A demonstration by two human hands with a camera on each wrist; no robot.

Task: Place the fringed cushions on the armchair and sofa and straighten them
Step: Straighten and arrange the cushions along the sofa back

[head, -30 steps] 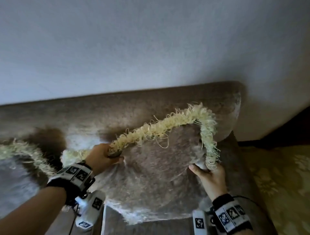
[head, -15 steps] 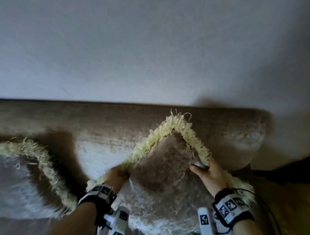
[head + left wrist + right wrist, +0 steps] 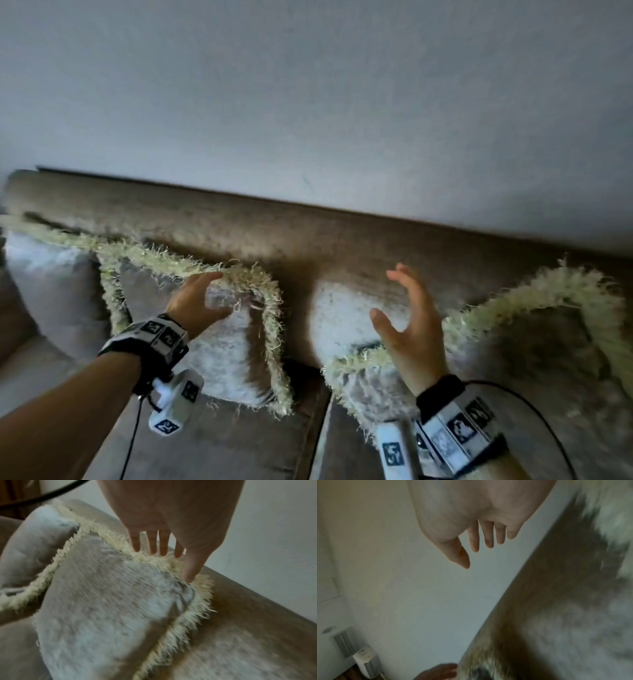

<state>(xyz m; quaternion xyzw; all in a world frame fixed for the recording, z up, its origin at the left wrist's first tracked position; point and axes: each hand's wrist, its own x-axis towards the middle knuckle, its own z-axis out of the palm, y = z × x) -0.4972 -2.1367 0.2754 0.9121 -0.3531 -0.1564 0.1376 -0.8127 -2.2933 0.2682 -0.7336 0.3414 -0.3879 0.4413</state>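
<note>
Three fringed cushions lean against the backrest of the brown sofa (image 3: 308, 236). The middle cushion (image 3: 222, 342) stands on the seat with its pale fringe running along the top and down its right edge; just behind its left side sits the left cushion (image 3: 51, 291), partly hidden by it. The right cushion (image 3: 513, 359) leans further along, apart from the middle one, with a lit patch of backrest showing between them. The left hand (image 3: 197, 301) is spread wide, fingers relaxed and holding nothing, its fingertips (image 3: 150, 547) at the fringe on the middle cushion's top edge. The right hand (image 3: 411, 325) hangs in the air in front of the backrest, fingers splayed wide and empty, above the right cushion's near left corner. Behind the sofa rises a plain pale wall (image 3: 308, 102).
</note>
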